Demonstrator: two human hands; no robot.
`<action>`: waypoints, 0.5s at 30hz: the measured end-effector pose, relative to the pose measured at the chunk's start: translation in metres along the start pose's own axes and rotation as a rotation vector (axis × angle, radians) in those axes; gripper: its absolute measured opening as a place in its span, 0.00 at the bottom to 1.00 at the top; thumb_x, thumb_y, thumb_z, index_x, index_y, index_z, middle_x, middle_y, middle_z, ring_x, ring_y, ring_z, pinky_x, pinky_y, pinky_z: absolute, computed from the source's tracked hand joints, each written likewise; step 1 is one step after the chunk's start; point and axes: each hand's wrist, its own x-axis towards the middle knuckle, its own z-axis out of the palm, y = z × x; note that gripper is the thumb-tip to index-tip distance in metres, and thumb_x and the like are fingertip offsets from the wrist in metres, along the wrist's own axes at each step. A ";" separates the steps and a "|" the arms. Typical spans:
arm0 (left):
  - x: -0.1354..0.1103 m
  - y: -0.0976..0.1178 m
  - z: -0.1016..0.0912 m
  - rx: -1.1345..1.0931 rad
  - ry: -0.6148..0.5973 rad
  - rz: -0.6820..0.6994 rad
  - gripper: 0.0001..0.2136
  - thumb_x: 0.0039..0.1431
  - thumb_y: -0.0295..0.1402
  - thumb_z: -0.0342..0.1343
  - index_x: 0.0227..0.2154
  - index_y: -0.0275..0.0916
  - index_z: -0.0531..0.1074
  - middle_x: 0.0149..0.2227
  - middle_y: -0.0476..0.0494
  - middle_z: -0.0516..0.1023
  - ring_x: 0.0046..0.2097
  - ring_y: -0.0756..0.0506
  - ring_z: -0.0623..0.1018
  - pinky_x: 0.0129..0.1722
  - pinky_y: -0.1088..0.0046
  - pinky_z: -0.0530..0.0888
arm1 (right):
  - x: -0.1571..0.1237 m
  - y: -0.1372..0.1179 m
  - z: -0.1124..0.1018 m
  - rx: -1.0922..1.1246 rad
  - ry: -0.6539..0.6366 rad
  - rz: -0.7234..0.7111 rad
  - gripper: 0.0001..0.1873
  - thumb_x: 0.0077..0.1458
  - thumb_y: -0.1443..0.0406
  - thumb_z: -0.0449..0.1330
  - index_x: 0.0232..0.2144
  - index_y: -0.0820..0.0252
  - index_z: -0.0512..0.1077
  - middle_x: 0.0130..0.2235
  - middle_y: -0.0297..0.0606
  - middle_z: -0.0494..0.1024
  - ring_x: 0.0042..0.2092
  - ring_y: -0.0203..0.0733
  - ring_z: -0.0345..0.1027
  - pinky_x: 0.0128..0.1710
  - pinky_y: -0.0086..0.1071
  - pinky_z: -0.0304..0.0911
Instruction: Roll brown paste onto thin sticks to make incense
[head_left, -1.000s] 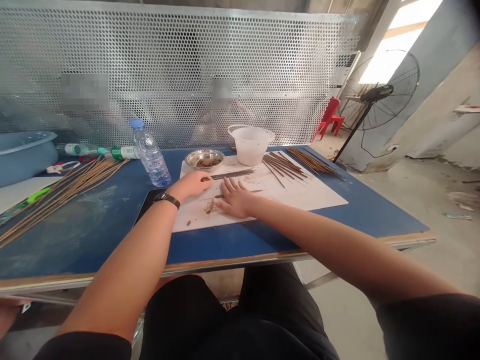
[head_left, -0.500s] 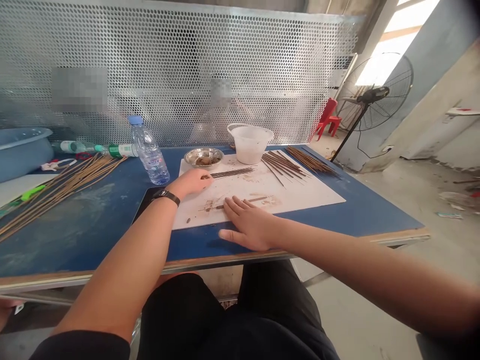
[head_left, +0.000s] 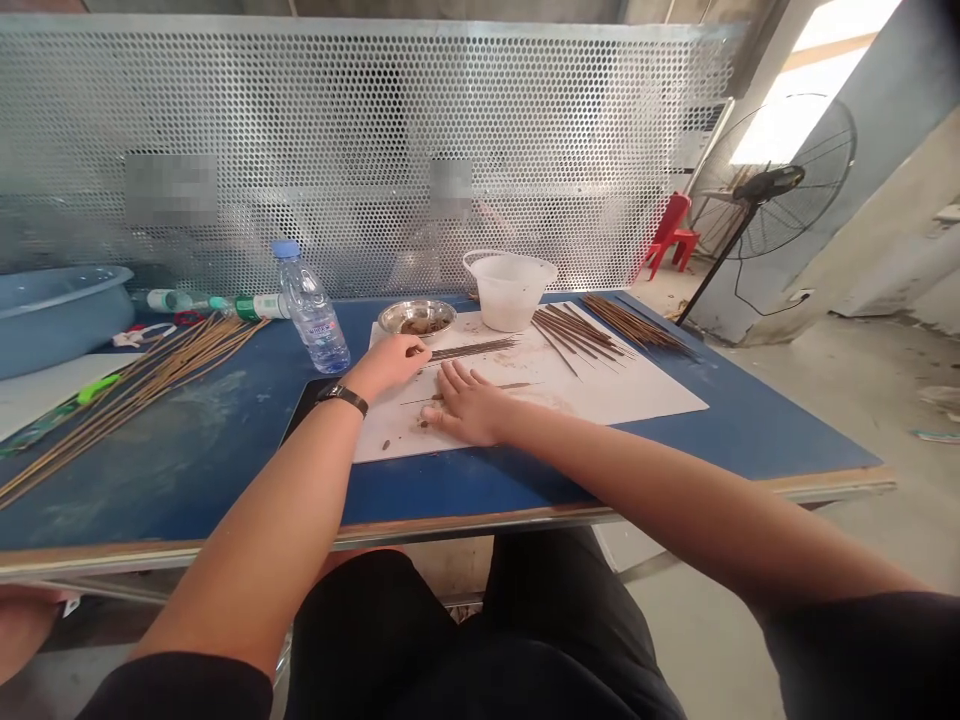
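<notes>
My right hand lies flat, palm down and fingers spread, on a white board. Under it runs a thin stick with a brown coating, like an incense stick; its ends show on both sides. My left hand, with a black wristband, is curled closed at the left end of a row of dark coated sticks. A bit of something brown shows at its fingertips, too small to make out. Just behind stands a metal bowl with brown lumps in it. A small brown piece lies near the board's front edge.
A white plastic bucket stands at the back, with more dark sticks fanned beside it. To the left are a water bottle, long tan sticks and a blue basin. A perforated metal screen closes the back.
My right hand has slid forward across the board, from near the table's front edge, with the stick still beneath it. My left hand stays by the row of sticks. The view has shifted slightly.
</notes>
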 end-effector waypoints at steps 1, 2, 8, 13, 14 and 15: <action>0.001 0.000 0.001 0.005 -0.016 -0.003 0.14 0.63 0.44 0.55 0.36 0.41 0.80 0.35 0.43 0.84 0.35 0.42 0.78 0.34 0.68 0.70 | -0.013 -0.004 0.001 -0.005 -0.007 -0.025 0.59 0.66 0.35 0.32 0.76 0.83 0.42 0.78 0.60 0.36 0.79 0.65 0.24 0.76 0.58 0.32; 0.002 0.000 0.002 0.008 -0.028 -0.005 0.14 0.63 0.44 0.56 0.36 0.41 0.80 0.35 0.43 0.84 0.35 0.42 0.78 0.34 0.68 0.69 | -0.026 -0.009 0.001 -0.010 -0.023 -0.049 0.59 0.66 0.35 0.33 0.76 0.83 0.43 0.78 0.61 0.37 0.79 0.66 0.25 0.76 0.58 0.32; 0.001 0.008 0.002 0.021 -0.069 -0.027 0.14 0.63 0.44 0.55 0.38 0.40 0.80 0.36 0.42 0.84 0.35 0.42 0.78 0.34 0.68 0.70 | -0.070 -0.038 0.005 0.015 -0.059 -0.062 0.63 0.63 0.31 0.33 0.76 0.83 0.44 0.77 0.63 0.37 0.78 0.71 0.29 0.76 0.61 0.35; -0.001 0.009 -0.001 0.001 -0.045 -0.005 0.14 0.62 0.43 0.55 0.36 0.40 0.80 0.33 0.43 0.83 0.35 0.42 0.78 0.34 0.68 0.71 | -0.023 -0.033 0.003 -0.001 -0.035 0.038 0.60 0.66 0.34 0.33 0.76 0.84 0.41 0.78 0.63 0.37 0.78 0.70 0.27 0.75 0.61 0.34; -0.001 0.008 -0.001 -0.003 -0.035 -0.002 0.14 0.62 0.43 0.55 0.36 0.40 0.80 0.33 0.43 0.83 0.35 0.42 0.78 0.34 0.68 0.71 | -0.010 -0.029 0.002 -0.007 -0.032 0.055 0.59 0.67 0.35 0.33 0.76 0.84 0.40 0.78 0.63 0.36 0.78 0.69 0.26 0.75 0.60 0.34; 0.000 0.007 -0.001 -0.006 -0.025 0.001 0.14 0.62 0.43 0.55 0.36 0.40 0.81 0.33 0.44 0.83 0.35 0.42 0.78 0.35 0.68 0.72 | 0.002 -0.026 0.001 -0.011 -0.027 0.066 0.58 0.68 0.36 0.33 0.76 0.84 0.38 0.78 0.62 0.35 0.79 0.68 0.25 0.76 0.60 0.33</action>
